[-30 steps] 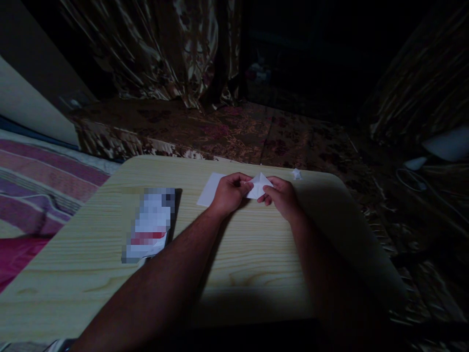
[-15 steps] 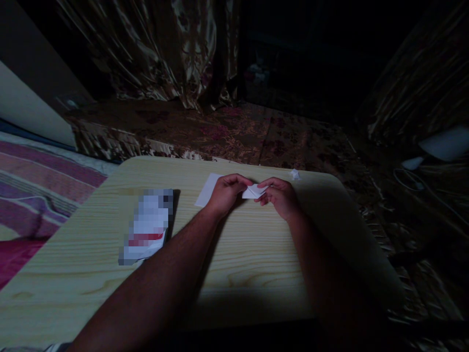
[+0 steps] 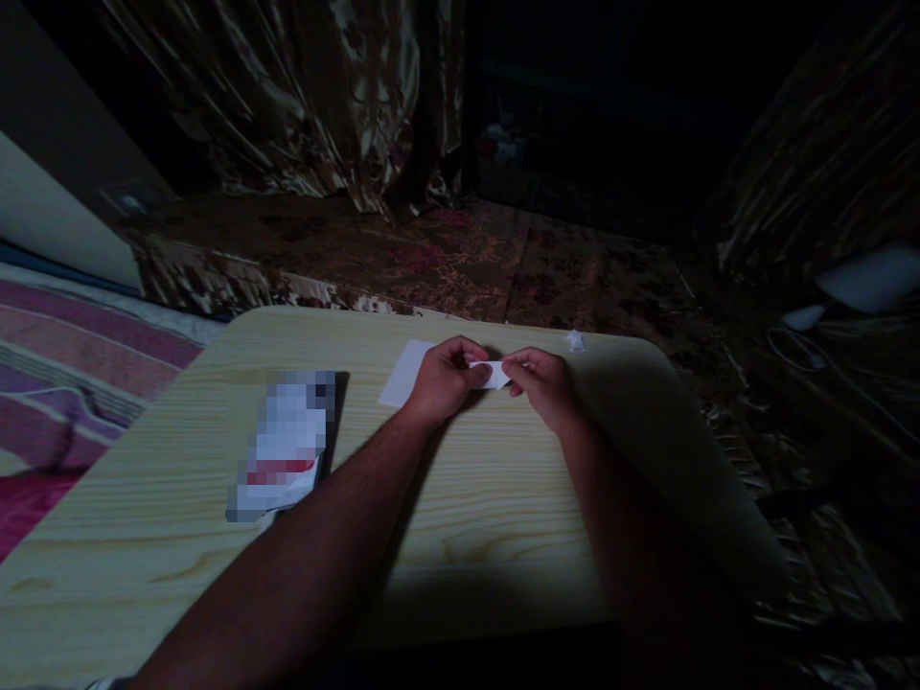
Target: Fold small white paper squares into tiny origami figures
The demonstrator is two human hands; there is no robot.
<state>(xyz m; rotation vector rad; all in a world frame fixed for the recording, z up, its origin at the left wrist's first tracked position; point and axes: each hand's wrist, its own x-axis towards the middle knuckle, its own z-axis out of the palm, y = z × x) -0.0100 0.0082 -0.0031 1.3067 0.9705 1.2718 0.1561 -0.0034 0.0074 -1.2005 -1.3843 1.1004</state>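
Between my two hands is a small folded piece of white paper, held just over the far part of the table. My left hand pinches its left end, thumb on top. The right end is gripped by my right hand, with the thumb and fingertips closed on it; part of the fold is hidden there. A flat white sheet of paper lies on the table, partly behind my left hand. Beyond my right hand, near the back edge, sits a small white folded paper piece.
The light wooden table has rounded far corners. A blurred white and red packet lies on its left side. Left stands a bed with a striped cover. Patterned curtains hang behind, and a white lamp is at the right.
The paper in my hands has turned, now showing a flat strip instead of a diagonal flap. My left thumb has come down over it. The view has shifted slightly.
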